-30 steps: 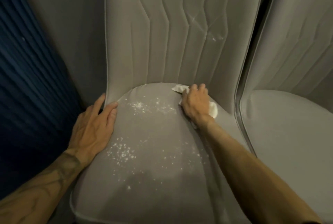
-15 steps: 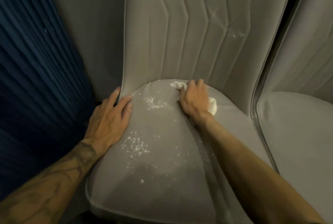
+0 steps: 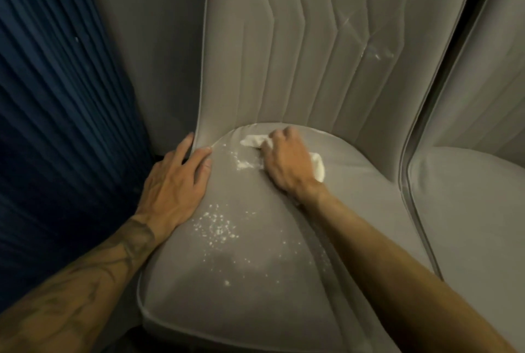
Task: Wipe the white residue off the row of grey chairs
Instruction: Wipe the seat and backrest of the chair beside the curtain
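A grey upholstered chair (image 3: 255, 310) fills the middle of the view. White residue (image 3: 217, 227) is scattered over the seat's left centre, and a small heap (image 3: 244, 164) lies near the back of the seat. Faint white marks (image 3: 375, 53) show on the backrest at the upper right. My right hand (image 3: 287, 165) grips a crumpled white cloth (image 3: 317, 168) and presses it on the rear of the seat, just right of the small heap. My left hand (image 3: 176, 182) rests flat with straight fingers on the seat's left edge, by the backrest.
A second grey chair (image 3: 468, 210) stands close on the right, with a narrow dark gap between the two. Dark blue pleated fabric (image 3: 56, 125) hangs on the left. A grey surface (image 3: 159, 40) runs behind the chair's left side.
My right hand has dragged the cloth leftward along the rear of the seat, gathering the scattered specks there into a small heap. The camera has moved closer and shifted left. My left hand stays put.
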{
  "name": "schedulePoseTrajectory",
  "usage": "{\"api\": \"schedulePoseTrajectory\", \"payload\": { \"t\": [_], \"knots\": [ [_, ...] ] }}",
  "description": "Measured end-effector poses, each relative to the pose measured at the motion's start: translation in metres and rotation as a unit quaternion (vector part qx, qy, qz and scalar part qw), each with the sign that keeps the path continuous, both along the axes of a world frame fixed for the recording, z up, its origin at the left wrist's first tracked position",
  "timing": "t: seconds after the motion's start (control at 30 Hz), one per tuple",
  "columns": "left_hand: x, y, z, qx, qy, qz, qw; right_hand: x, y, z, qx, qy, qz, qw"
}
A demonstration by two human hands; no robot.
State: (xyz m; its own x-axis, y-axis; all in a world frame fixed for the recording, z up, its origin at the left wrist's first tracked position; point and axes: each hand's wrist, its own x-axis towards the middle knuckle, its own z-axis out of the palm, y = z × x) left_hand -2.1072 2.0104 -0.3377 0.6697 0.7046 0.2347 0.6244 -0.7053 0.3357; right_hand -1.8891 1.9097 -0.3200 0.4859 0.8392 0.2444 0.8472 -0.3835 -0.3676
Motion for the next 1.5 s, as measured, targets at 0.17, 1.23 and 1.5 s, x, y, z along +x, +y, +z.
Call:
{"api": "schedulePoseTrajectory", "payload": {
  "t": [0.17,1.23,1.5],
  "knots": [
    [0.002,-0.002,0.0,0.002,-0.001,0.0,1.0,0.03,-0.041,0.0,-0.013,-0.048,0.07,0.996],
    [0.003,0.002,-0.005,-0.005,-0.008,0.012,1.0,0.012,0.046,0.003,-0.052,-0.045,0.006,0.998],
    [0.001,0.002,-0.008,-0.003,-0.014,0.017,1.0,-0.012,0.035,-0.006,-0.03,-0.041,0.184,0.982]
  ]
}}
